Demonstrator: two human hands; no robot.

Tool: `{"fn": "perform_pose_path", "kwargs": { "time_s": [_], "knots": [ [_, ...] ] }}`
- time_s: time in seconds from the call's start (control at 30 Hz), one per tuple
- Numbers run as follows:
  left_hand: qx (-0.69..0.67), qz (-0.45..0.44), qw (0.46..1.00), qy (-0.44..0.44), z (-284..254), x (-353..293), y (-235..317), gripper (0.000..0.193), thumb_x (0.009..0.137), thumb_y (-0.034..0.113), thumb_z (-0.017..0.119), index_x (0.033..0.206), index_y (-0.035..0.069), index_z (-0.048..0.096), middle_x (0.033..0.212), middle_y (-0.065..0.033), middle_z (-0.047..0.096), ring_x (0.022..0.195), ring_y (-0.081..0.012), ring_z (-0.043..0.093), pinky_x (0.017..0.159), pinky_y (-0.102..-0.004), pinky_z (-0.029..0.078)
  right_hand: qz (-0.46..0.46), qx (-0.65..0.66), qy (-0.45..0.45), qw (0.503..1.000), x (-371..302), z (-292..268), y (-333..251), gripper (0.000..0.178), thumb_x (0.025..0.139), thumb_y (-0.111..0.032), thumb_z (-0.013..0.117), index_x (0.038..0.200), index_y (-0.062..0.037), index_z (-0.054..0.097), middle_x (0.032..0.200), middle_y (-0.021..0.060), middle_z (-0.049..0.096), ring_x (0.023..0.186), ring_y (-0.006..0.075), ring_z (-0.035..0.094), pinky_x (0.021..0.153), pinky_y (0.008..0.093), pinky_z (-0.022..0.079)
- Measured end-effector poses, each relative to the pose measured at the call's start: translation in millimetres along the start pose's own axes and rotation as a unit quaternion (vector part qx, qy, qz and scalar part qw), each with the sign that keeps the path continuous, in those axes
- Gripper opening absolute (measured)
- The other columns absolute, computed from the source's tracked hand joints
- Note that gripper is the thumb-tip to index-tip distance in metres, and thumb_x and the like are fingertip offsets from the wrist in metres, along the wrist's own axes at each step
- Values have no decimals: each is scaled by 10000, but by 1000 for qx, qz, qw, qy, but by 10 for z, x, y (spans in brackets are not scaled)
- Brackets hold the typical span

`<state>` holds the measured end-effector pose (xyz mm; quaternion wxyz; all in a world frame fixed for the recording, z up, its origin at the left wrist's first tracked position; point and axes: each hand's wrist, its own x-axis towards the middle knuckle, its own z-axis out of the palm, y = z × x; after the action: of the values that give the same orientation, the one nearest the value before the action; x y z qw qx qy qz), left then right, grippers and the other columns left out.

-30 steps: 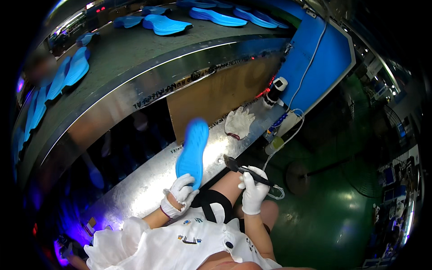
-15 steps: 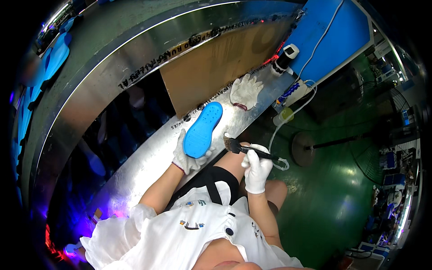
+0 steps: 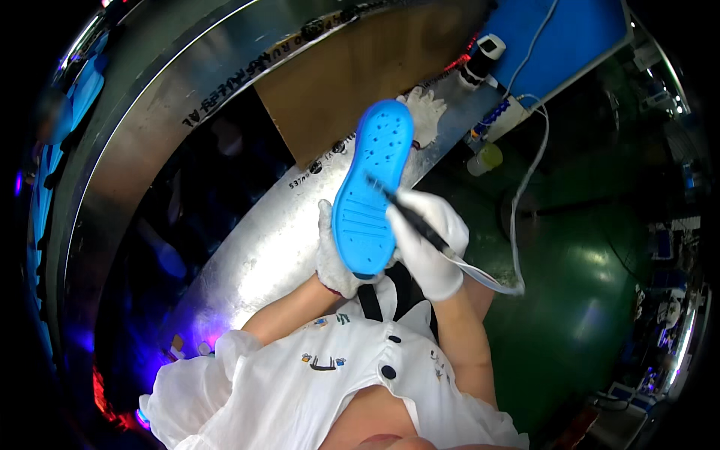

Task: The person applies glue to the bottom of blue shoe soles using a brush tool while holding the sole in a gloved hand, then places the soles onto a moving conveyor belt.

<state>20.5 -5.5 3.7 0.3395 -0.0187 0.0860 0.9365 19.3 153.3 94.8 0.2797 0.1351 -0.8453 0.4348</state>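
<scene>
A blue shoe sole (image 3: 362, 214), its upper face dotted with small holes at the toe end and grooved toward the heel, is tilted up over the metal ledge. My gloved left hand (image 3: 331, 259) grips it around the heel end from below and the side. In my gloved right hand (image 3: 436, 244) is a black brush (image 3: 417, 222), its bristle tip over the middle of the sole; it appears to touch the surface. From the brush's rear end runs a white tube (image 3: 517, 217). My left fingers under the sole are hidden.
A loose pale work glove (image 3: 425, 112) lies on the metal ledge (image 3: 247, 255) behind the sole. Cardboard (image 3: 330, 90) stands along the far edge. On the right are a black-and-white device (image 3: 480, 61), a yellowish cup (image 3: 486, 160) and a blue panel (image 3: 566, 45).
The sole has come closer and moved right in my left hand. My right hand has brought the brush from beside my leg up over the sole.
</scene>
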Motion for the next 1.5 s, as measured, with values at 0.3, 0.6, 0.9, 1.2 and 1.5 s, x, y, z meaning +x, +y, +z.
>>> {"fn": "perform_pose_path", "kwargs": {
  "time_s": [0.3, 0.6, 0.9, 1.2, 1.5],
  "knots": [
    [-94, 1, 988, -122, -103, 65, -99, 1000, 848, 846, 367, 1446, 47, 420, 1294, -229, 570, 1151, -357, 600, 1028, -499, 487, 32, 105, 41, 993, -52, 65, -42, 204, 796, 10, 757, 988, -8, 690, 882, 115, 695, 740, 200, 674, 676, 308, 547],
    [259, 213, 934, 123, 132, 111, -29, 1015, 847, 867, 299, 1367, 13, 474, 1108, -253, 655, 952, -364, 678, 795, -469, 602, -114, 52, -61, 990, -141, 39, -133, 212, 781, -56, 774, 979, -46, 698, 921, 101, 704, 759, 245, 678, 700, 331, 542],
    [-111, 79, 989, -51, 31, 206, 120, 1027, 848, 835, 389, 1381, -42, 436, 1214, -346, 583, 967, -396, 670, 751, -483, 610, -98, 110, -70, 987, -294, 134, -258, 224, 752, -18, 782, 950, -48, 681, 883, 111, 692, 746, 280, 664, 698, 346, 541],
    [27, 114, 993, -30, -43, 181, 44, 987, 852, 845, 349, 1352, 6, 491, 1195, -240, 606, 985, -349, 646, 865, -450, 560, -107, 142, -90, 980, -227, 155, -286, 243, 721, 9, 799, 943, -23, 704, 900, 113, 721, 728, 226, 694, 676, 331, 551],
    [-160, -88, 966, -183, 34, 247, 315, 1073, 810, 794, 538, 1461, -38, 351, 1290, -356, 487, 1101, -459, 589, 921, -525, 546, -8, 157, -84, 984, -404, 99, -327, 227, 742, 7, 785, 955, -25, 713, 871, 100, 706, 718, 212, 677, 668, 291, 538]
  ]
}}
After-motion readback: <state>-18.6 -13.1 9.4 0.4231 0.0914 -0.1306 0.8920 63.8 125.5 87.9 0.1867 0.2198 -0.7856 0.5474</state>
